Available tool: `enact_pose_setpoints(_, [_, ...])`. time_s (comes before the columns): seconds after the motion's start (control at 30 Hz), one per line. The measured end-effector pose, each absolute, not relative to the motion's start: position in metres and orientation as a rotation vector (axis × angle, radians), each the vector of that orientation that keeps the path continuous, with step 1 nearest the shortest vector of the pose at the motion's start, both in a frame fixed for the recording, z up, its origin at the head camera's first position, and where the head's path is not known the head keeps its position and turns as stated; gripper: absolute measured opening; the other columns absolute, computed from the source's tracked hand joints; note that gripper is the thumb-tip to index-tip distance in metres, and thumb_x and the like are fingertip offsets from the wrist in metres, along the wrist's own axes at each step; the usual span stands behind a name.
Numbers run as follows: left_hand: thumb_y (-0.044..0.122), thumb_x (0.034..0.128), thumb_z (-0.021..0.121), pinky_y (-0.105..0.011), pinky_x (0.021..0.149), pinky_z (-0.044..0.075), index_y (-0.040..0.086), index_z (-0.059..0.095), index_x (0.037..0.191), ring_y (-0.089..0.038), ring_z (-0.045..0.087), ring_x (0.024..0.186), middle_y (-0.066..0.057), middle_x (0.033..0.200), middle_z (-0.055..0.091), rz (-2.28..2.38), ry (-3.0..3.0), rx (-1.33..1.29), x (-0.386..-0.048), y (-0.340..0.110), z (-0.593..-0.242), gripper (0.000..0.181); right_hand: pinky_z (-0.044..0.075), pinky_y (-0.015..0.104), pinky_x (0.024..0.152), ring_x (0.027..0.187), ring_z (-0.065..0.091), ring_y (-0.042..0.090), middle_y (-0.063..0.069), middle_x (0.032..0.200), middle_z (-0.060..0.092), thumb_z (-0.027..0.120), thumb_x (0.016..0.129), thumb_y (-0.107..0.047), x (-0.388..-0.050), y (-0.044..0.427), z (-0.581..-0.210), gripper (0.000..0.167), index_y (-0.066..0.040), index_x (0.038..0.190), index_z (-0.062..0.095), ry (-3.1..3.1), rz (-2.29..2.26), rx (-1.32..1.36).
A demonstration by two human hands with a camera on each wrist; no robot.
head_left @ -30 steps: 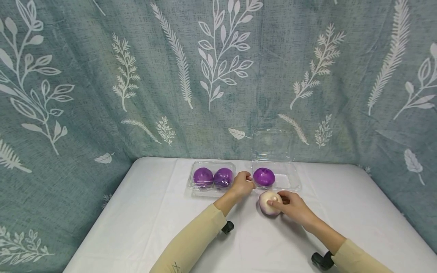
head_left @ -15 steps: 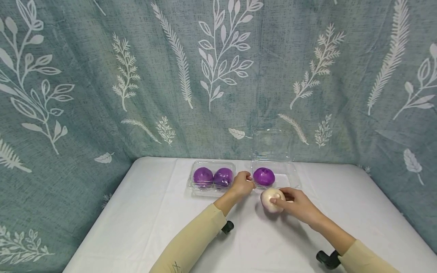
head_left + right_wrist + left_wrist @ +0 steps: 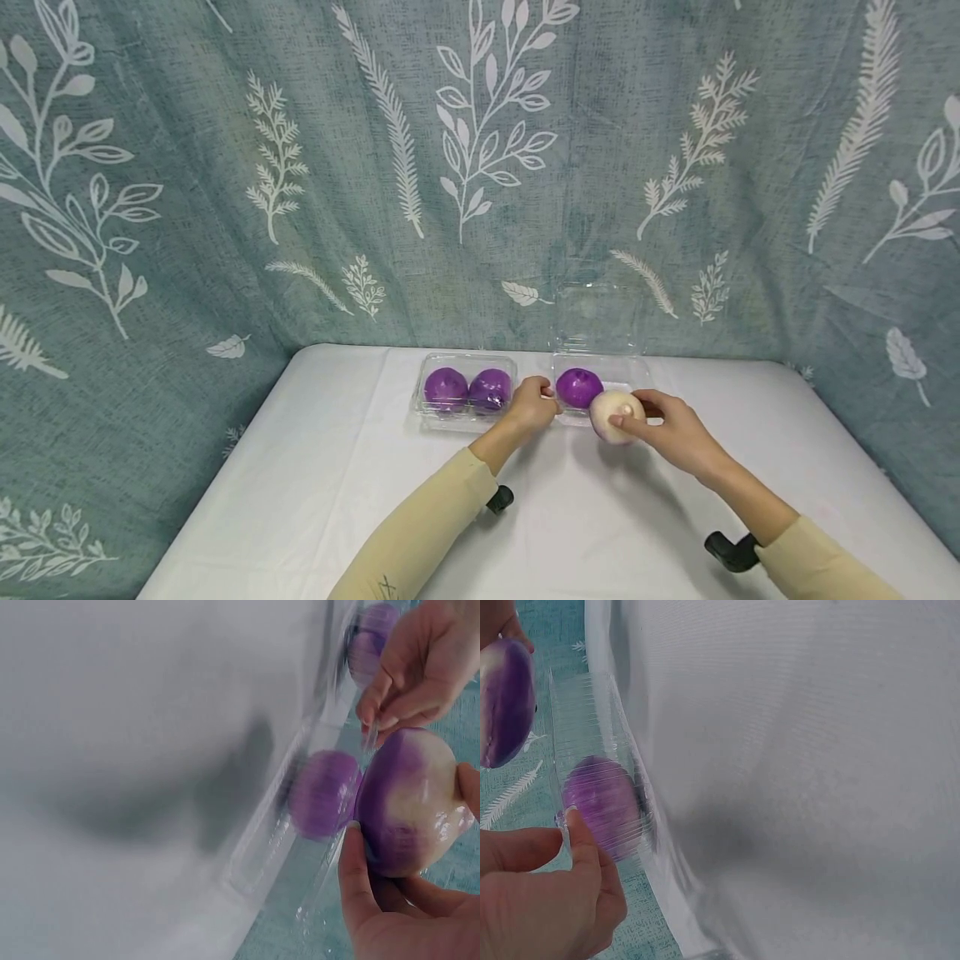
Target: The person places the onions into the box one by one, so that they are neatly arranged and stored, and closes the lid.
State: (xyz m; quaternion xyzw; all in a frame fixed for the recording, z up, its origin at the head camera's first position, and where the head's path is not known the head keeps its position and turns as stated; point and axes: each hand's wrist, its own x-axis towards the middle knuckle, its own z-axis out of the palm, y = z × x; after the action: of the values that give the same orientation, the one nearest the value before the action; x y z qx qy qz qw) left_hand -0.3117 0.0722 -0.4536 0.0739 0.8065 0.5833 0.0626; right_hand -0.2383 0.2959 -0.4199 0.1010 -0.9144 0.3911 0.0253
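In the head view my right hand [image 3: 678, 435] holds a purple-and-white turnip [image 3: 613, 417], its pale side towards me, over the front right of a clear plastic clamshell box [image 3: 626, 367]. The thumb and fingers grip the turnip from its right side. My left hand [image 3: 532, 406] pinches the box's left front edge; in the left wrist view the thumb and fingertip [image 3: 573, 814] meet on the plastic rim. A purple turnip [image 3: 579, 388] sits in the left part of this box. The box's lid [image 3: 597, 325] stands raised at the back. The held turnip hides part of the box's right side.
A second clear box [image 3: 468, 361], its lid down, stands left of my left hand with two purple turnips [image 3: 446, 389] inside. Both boxes are near the far edge of the white-covered table [image 3: 300, 500]. A patterned green curtain [image 3: 480, 208] hangs behind.
My right hand has carried the turnip up and to the right, from the white cloth before the box to over the box's front edge. The left hand has kept its place.
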Motion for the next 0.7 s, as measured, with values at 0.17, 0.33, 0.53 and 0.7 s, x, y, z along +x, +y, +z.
enact_pose_setpoints(0.17, [-0.013,0.0812,0.065,-0.024,0.084,0.054,-0.017,0.052,0.135,-0.013,0.052,0.089,-0.015,0.108,0.062,1.783,2.406,0.226,-0.312,0.072,-0.453,0.056,0.055,0.051,0.092,0.118,0.06,0.038,0.021,0.125,0.066,0.071,0.097,-0.042,-0.245,0.302,-0.415,0.065,0.006,0.138,0.056,-2.825,1.173,0.312])
enact_pose_setpoints(0.33, [-0.013,0.0812,0.064,-0.022,0.081,0.053,-0.018,0.051,0.135,-0.012,0.052,0.087,-0.014,0.106,0.062,1.795,2.393,0.231,-0.312,0.073,-0.454,0.055,0.056,0.05,0.09,0.117,0.06,0.038,0.022,0.125,0.066,0.07,0.098,-0.043,-0.251,0.307,-0.414,0.066,0.007,0.139,0.054,-2.832,1.143,0.309])
enact_pose_setpoints(0.53, [-0.013,0.0827,0.063,-0.022,0.081,0.054,-0.017,0.052,0.135,-0.013,0.052,0.088,-0.014,0.107,0.062,1.783,2.411,0.226,-0.311,0.072,-0.454,0.053,0.055,0.053,0.091,0.118,0.059,0.039,0.024,0.126,0.065,0.069,0.098,-0.045,-0.256,0.31,-0.416,0.07,0.008,0.141,0.052,-2.844,1.136,0.292])
enact_pose_setpoints(0.7, [-0.013,0.0834,0.063,-0.023,0.082,0.055,-0.016,0.053,0.136,-0.013,0.053,0.089,-0.012,0.106,0.063,1.776,2.421,0.218,-0.312,0.073,-0.455,0.053,0.055,0.056,0.092,0.119,0.058,0.04,0.025,0.127,0.064,0.069,0.098,-0.046,-0.261,0.311,-0.417,0.073,0.008,0.142,0.05,-2.853,1.132,0.28])
